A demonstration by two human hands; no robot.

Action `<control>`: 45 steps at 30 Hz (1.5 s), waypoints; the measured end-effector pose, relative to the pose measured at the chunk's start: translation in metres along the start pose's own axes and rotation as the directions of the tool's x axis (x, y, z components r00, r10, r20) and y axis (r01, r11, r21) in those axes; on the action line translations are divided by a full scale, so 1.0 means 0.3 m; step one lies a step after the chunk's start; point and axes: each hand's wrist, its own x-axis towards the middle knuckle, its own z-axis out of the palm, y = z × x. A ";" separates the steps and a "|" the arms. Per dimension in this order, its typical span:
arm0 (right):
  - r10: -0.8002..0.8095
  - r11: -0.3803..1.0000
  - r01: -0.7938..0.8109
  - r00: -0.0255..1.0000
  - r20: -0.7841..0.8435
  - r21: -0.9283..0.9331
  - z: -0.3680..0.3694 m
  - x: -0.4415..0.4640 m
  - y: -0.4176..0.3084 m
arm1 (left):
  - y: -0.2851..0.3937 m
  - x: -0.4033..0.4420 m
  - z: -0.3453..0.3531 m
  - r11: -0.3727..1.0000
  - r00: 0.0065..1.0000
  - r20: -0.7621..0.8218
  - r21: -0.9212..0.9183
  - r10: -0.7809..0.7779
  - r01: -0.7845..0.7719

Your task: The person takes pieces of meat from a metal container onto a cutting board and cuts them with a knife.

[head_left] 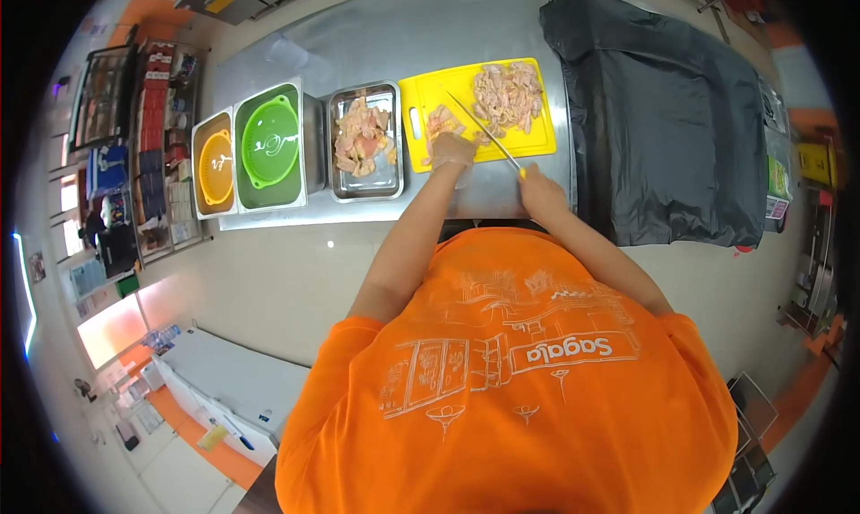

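Note:
My right hand grips the handle of a long knife, its blade slanting up and to the left across a yellow cutting board. My left hand, in a clear plastic glove, closes over raw chicken at the board's near left part; its fingertips are partly hidden. A larger pile of cut raw chicken lies on the board's right side, beyond the blade. Left of the board, a steel tray holds larger raw chicken pieces.
Further left stand steel pans with a green basket and an orange basket in them. All rest on a steel table. A black plastic cover drapes something bulky at the right. Shelves stand beyond the table's left end.

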 end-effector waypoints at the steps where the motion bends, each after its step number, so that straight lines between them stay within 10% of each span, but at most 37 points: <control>1: 0.037 0.999 -0.036 0.998 0.051 -0.022 -0.027 -0.070 0.018 | -0.014 0.005 0.063 0.996 0.988 -0.145 0.076 0.049 -0.038; 2: 0.075 0.996 -0.070 0.992 0.103 -0.048 -0.043 -0.102 0.027 | -0.020 0.008 0.102 0.986 0.954 -0.282 0.152 0.104 -0.062; 9: -0.083 0.995 0.080 0.995 -0.059 -0.054 0.006 0.206 -0.107 | 0.002 0.032 0.042 0.997 0.996 0.077 0.075 -0.043 0.037; 17: 0.017 1.000 -0.018 0.999 -0.043 -0.025 -0.184 -0.035 -0.091 | 0.105 -0.318 -0.242 0.843 0.994 -0.089 -0.528 0.060 -0.099; 31: 0.044 0.997 -0.044 0.999 -0.007 -0.067 -0.147 -0.250 0.081 | -0.119 -0.117 -0.307 0.929 0.871 -0.468 -0.368 -0.150 -0.037; 38: -0.082 0.995 0.086 0.992 0.094 -0.041 -0.096 -0.234 0.052 | -0.104 -0.045 -0.417 0.969 0.990 -0.114 -0.243 -0.080 0.050; 45: 0.085 0.995 -0.078 0.987 0.134 -0.062 -0.140 -0.311 0.111 | -0.256 0.103 -0.316 0.882 0.974 -0.210 -0.471 -0.080 -0.029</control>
